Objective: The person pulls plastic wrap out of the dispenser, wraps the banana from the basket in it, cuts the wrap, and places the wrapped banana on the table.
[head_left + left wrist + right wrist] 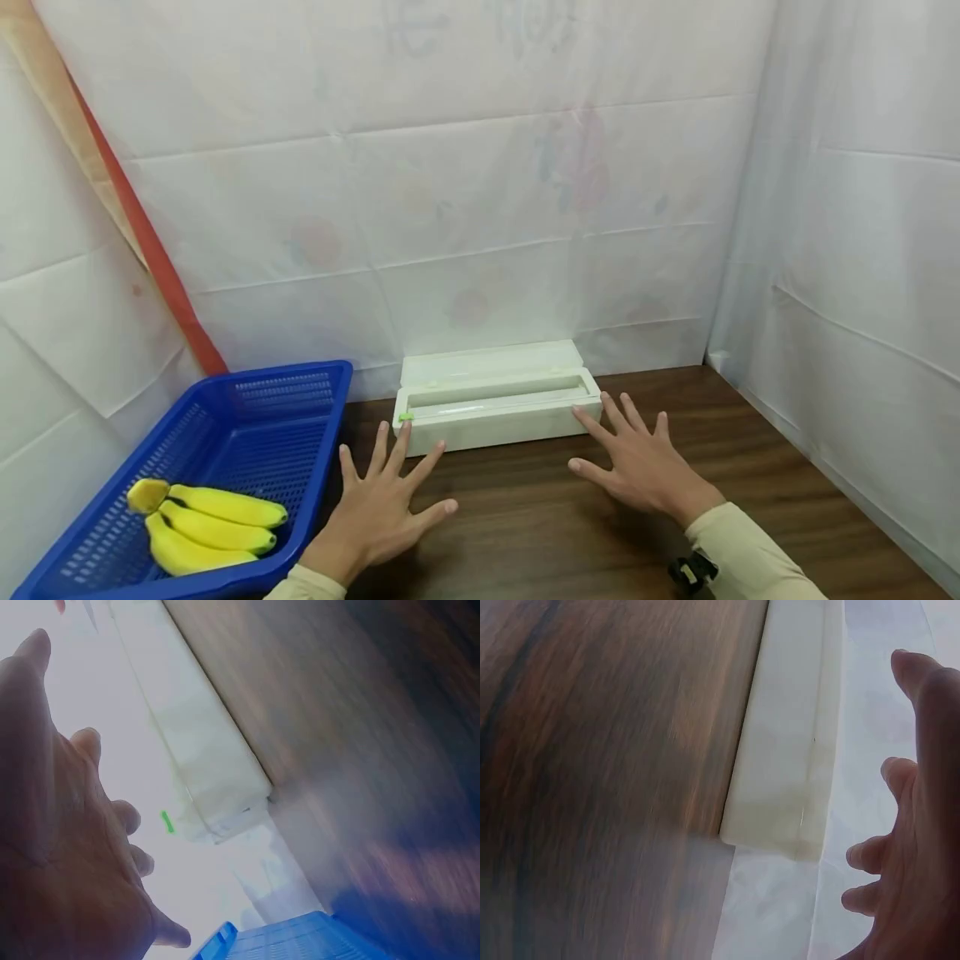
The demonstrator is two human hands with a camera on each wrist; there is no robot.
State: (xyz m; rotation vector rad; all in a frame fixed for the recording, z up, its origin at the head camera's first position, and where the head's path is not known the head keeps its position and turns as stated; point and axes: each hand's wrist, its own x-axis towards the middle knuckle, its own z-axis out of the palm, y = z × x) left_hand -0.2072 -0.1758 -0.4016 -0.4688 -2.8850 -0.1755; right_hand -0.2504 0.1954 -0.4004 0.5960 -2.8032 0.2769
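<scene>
Holding nothing, the left hand [378,510] at lower centre and right hand [647,467] at lower right spread their fingers before the white box [498,430] below centre, its lid [491,363] tipped back, presumably for access, beside a bananas-filled [221,531] basket [300,387] lower left.

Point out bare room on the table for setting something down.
Bare table: before the white box, between left grip and right grip; also right of the box, up to the white side sheet. Crowded: the narrow gap between box and blue basket; the basket's near end, holding bananas.
</scene>
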